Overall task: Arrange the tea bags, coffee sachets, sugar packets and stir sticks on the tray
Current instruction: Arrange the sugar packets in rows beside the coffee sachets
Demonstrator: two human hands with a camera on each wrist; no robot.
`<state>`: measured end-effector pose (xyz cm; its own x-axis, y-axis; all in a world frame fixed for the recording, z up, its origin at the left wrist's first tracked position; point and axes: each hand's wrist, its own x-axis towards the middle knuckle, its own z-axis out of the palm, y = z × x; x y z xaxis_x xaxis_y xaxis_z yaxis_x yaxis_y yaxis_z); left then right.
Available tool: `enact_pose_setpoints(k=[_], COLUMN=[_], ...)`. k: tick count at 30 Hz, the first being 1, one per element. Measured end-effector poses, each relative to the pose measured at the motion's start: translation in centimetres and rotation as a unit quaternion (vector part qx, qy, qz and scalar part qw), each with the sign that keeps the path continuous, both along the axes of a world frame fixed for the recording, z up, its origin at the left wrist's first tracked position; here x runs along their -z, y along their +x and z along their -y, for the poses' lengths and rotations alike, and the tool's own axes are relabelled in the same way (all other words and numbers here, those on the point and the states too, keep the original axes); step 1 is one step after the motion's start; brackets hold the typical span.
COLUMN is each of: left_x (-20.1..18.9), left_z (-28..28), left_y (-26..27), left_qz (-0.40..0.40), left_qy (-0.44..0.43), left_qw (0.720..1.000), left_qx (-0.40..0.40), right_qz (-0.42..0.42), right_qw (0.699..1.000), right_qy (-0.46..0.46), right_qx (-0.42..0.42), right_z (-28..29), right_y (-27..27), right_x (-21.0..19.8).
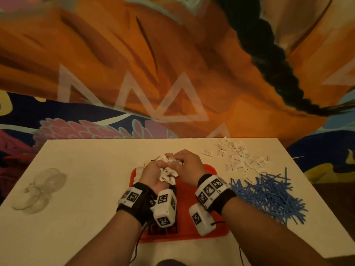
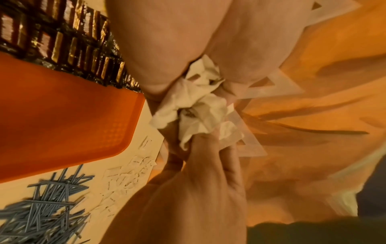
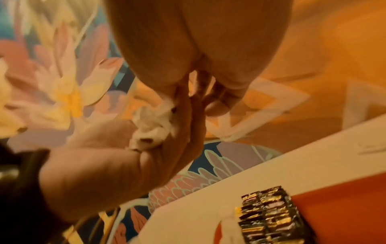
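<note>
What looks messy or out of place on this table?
The blue stir sticks lie in a tangled heap on the table, right of the red tray, with white packets scattered beyond. Both hands bunch crumpled white packets above the tray.

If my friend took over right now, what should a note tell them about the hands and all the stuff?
Hands: left hand and right hand together hold a bunch of white packets above the red tray.
Things: dark coffee sachets sit in rows on the tray. More white packets and blue stir sticks lie loose on the table, right of the tray.
Done: coffee sachets placed.
Left: set down the held bunch, then move the loose packets and sticks onto the tray.
</note>
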<state>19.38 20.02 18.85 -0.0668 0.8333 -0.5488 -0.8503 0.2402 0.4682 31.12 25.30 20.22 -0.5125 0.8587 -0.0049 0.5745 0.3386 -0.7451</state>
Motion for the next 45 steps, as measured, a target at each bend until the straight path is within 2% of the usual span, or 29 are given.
enact_pose_setpoints(k=[5, 8, 11, 15, 17, 19, 21, 22, 28, 29, 33, 36, 45], left_x=[-0.3, 0.2, 0.4, -0.8, -1.1, -0.8, -0.4, -0.4, 0.0, 0.0, 0.8, 1.1, 2.2], left_z=[1.0, 1.1, 1.3, 1.6, 1.5, 0.9, 0.4, 0.2, -1.4, -1.7, -2.6, -3.6, -4.8], left_y=[-1.1, -1.8, -1.6, -0.9, -0.4, 0.2, 1.0, 1.4, 4.6, 5.1, 6.5, 7.4, 10.3], left_qz=[-0.03, -0.045, -0.055, -0.052, -0.078, -0.173, -0.281, -0.311, -0.348, -0.339, -0.325, -0.325, -0.429], left_qy=[0.024, 0.022, 0.008, 0.034, 0.05, 0.06, 0.066, 0.064, 0.023, 0.017, 0.0, -0.012, -0.036], left_qw=[0.998, 0.998, 0.998, 0.996, 0.993, 0.98, 0.955, 0.947, 0.937, 0.941, 0.946, 0.944, 0.888], left_qx=[0.044, 0.024, 0.032, 0.059, 0.08, 0.075, 0.06, 0.056, 0.014, 0.005, -0.009, -0.045, -0.16], right_qz=[-0.116, -0.24, -0.301, -0.314, -0.312, -0.305, -0.291, -0.292, -0.351, -0.35, -0.268, -0.234, -0.242], right_qw=[0.984, 0.943, 0.918, 0.913, 0.915, 0.919, 0.925, 0.922, 0.844, 0.844, 0.905, 0.927, 0.909], right_qy=[-0.095, -0.18, -0.213, -0.218, -0.213, -0.208, -0.203, -0.209, -0.352, -0.359, -0.308, -0.279, -0.322], right_qx=[0.096, 0.14, 0.144, 0.144, 0.14, 0.136, 0.138, 0.144, 0.199, 0.192, 0.118, 0.088, 0.106], right_z=[0.5, 0.8, 1.0, 0.9, 0.7, 0.3, -0.1, -0.4, -2.4, -2.7, -3.6, -4.4, -6.4], right_y=[0.1, 0.4, 0.8, 1.2, 1.7, 2.1, 2.6, 2.9, 5.9, 6.5, 8.2, 9.2, 11.1], right_x=[0.0, -0.4, -1.0, -1.0, -1.0, -0.9, -0.9, -0.9, -0.7, -0.4, 0.4, 1.0, 3.1])
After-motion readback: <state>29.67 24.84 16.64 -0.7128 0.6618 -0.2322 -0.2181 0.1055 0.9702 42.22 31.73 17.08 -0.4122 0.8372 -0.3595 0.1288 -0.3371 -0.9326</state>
